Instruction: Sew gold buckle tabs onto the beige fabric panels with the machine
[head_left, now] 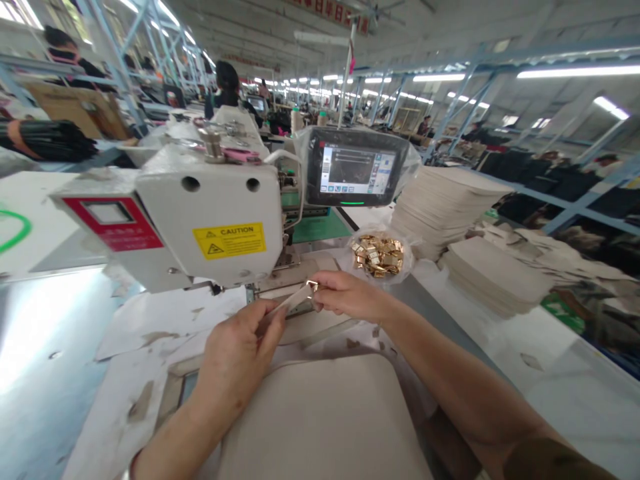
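Buckles (pixel 379 255) in bowl (pixel 409 261) btwn mach. (pixel 220 207) & panel stack (pixel 440 203).

Looks forward and down from head height over the counter (pixel 565 407), close behind left hand (pixel 240 350) at seven o'clock and right hand (pixel 350 295) at five; reaches past screen (pixel 356 170) at one to distant hall (pixel 270 47) at twelve.

“CAUTION” on the machine's (pixel 220 202) yellow label (pixel 230 241), Chinese characters on the red banner (pixel 331 9)

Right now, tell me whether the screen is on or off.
On: the screen is lit, with icons along its bottom and a green light below.
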Available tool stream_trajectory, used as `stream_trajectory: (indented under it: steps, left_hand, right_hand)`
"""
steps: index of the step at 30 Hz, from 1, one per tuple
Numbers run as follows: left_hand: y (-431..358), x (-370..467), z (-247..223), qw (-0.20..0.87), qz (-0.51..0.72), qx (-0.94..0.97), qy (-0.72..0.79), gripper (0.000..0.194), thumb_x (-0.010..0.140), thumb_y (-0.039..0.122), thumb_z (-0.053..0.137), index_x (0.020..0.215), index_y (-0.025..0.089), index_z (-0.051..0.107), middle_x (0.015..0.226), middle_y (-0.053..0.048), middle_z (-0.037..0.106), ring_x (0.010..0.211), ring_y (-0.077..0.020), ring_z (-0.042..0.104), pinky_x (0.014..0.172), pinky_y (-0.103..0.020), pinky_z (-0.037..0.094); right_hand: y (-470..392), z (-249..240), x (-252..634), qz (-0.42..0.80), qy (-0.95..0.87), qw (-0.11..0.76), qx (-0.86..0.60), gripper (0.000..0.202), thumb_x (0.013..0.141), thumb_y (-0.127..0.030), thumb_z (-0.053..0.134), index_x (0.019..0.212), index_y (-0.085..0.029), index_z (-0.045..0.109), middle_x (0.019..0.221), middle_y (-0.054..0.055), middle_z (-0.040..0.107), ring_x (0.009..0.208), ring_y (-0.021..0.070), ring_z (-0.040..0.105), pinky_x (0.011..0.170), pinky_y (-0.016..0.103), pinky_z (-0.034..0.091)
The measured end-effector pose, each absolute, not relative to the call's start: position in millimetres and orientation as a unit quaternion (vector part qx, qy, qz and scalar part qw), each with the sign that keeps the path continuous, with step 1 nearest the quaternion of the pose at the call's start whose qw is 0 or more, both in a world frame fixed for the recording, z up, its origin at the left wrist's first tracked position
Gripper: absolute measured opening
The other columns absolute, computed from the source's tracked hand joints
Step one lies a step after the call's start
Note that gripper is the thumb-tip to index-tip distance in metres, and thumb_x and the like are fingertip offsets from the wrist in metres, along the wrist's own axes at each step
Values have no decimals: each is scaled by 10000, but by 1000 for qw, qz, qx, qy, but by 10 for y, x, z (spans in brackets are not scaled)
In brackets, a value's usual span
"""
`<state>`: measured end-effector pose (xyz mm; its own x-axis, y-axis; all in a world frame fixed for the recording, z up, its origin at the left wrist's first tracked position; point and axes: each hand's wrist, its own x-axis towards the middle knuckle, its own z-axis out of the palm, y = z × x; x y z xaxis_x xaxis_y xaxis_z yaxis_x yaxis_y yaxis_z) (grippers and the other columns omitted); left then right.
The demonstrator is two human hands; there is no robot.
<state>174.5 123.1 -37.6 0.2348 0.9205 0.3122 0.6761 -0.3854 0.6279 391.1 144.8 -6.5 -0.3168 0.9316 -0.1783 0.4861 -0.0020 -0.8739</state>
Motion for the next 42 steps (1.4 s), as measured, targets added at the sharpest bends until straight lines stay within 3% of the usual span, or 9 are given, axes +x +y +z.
stream_trajectory:
  steps: [5, 9, 14, 21, 25, 27, 30, 34, 42]
  left_hand:
    - [1188, 1811, -352, 118, 287, 780, 544, 263, 886, 407, 463, 808, 231, 642, 634, 16, 640, 573, -144, 573, 579, -255, 342]
    - [1232, 1798, -381, 192, 278, 777, 530, 296, 894, 442, 446, 802, 226, 625, 615, 26, 599, 563, -136, 531, 580, -255, 336]
    - [1309, 1769, -446, 338, 295, 746, 492, 383, 899, 545, 421, 849, 218, 614, 608, 40, 529, 606, -136, 492, 592, -246, 372]
    - [1298, 1826, -435, 349, 298, 763, 455, 344, 917, 492, 420, 861, 207, 607, 659, 30, 557, 624, -136, 517, 594, -257, 416]
    - [1344, 1768, -548, 225, 334, 801, 443, 303, 914, 392, 468, 1104, 186, 585, 1020, -65, 671, 946, -199, 623, 834, -342, 517]
    - [1341, 1748, -616, 149, 345, 830, 412, 404, 927, 347, 453, 1280, 156, 506, 1286, -132, 598, 1218, -236, 539, 1033, -419, 457]
    - [1270, 1768, -674, 94, 300, 871, 378, 541, 953, 356, 420, 1440, 132, 348, 1503, -167, 419, 1411, -251, 368, 1145, -471, 366]
    - [1142, 1843, -662, 83, 211, 905, 360, 632, 956, 458, 396, 1473, 106, 308, 1577, -179, 288, 1471, -265, 249, 1171, -467, 335]
    - [1139, 1885, -675, 122, 139, 900, 395, 756, 952, 576, 285, 1468, 24, 313, 1564, -236, 237, 1470, -302, 210, 1173, -511, 304]
  right_hand:
    - [1337, -11, 3780, 298, -752, 204, -551, 215, 857, -100, 476, 998, -154, 630, 766, 17, 633, 729, 138, 546, 681, 243, 383]
    - [1274, 12, 3713, 237, -787, 188, -538, 250, 863, -92, 474, 1037, -153, 643, 839, 47, 651, 799, 159, 564, 744, 264, 391]
    - [1328, -4, 3738, 354, -742, 213, -527, 154, 857, -217, 584, 979, -151, 651, 665, -35, 544, 625, 102, 471, 615, 218, 356]
    - [1371, -68, 3759, 474, -681, 218, -514, 100, 833, -238, 596, 880, -151, 592, 547, -85, 416, 512, 66, 358, 488, 190, 255]
    - [1448, -94, 3853, 511, -634, 229, -533, 202, 796, -344, 651, 816, -159, 573, 512, -90, 418, 466, 55, 320, 445, 191, 215]
    - [1512, -113, 3941, 527, -608, 247, -540, 273, 761, -405, 683, 803, -162, 567, 505, -90, 424, 451, 48, 306, 432, 188, 194]
    - [1609, -159, 4099, 550, -585, 260, -536, 338, 725, -458, 709, 817, -166, 567, 500, -93, 414, 437, 41, 279, 417, 189, 135]
    - [1711, -236, 4272, 573, -566, 263, -532, 388, 697, -492, 731, 814, -168, 553, 497, -95, 401, 429, 37, 260, 411, 194, 78]
    - [1782, -304, 4307, 546, -552, 257, -575, 345, 682, -454, 705, 786, -168, 541, 482, -96, 403, 408, 34, 241, 401, 192, 67]
